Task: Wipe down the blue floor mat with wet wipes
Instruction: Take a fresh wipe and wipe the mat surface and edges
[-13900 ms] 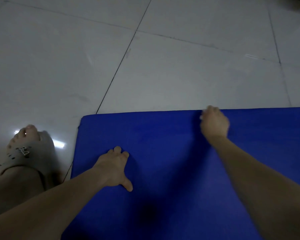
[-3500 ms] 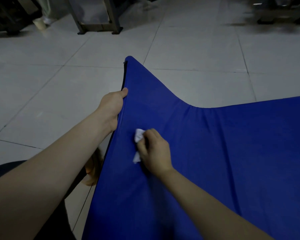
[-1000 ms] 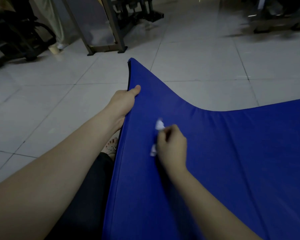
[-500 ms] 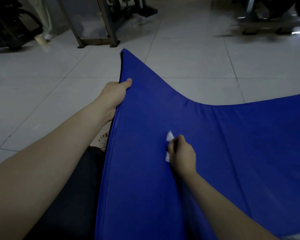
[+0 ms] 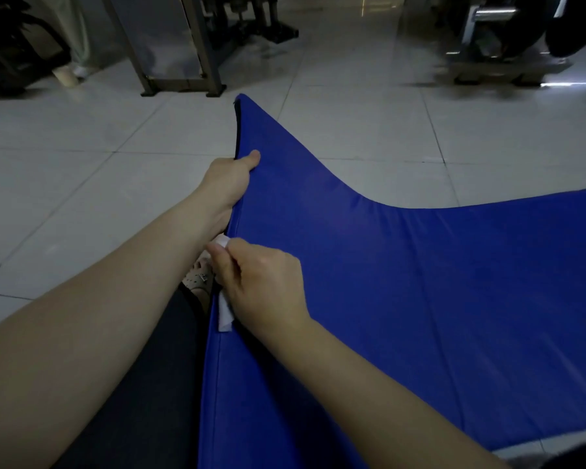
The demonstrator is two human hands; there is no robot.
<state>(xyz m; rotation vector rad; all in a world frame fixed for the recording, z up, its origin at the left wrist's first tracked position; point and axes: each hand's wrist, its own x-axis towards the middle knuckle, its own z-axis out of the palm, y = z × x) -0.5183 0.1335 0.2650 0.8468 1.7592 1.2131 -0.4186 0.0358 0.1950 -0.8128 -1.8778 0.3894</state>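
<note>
Two hands on the blue floor mat (image 5: 420, 282) in my feed. Left hand (image 5: 229, 179) grasps the mat's left edge, thumb on top, fingers hidden underneath, holding that corner lifted off the tiled floor (image 5: 82, 198); the rest of the mat runs right and lies low. Right hand (image 5: 264, 286) is clenched round a white wet wipe (image 5: 224, 314), pressing it on the mat's left edge, just beside the left forearm. Half a second ago that hand and wipe sat further right, out on the mat's face; now they're at the very edge. Left grip unchanged. Foot in a sandal (image 5: 198, 277) shows just left of the wipe. Metal frame (image 5: 180, 82) stands at far left, beyond the raised corner.
</note>
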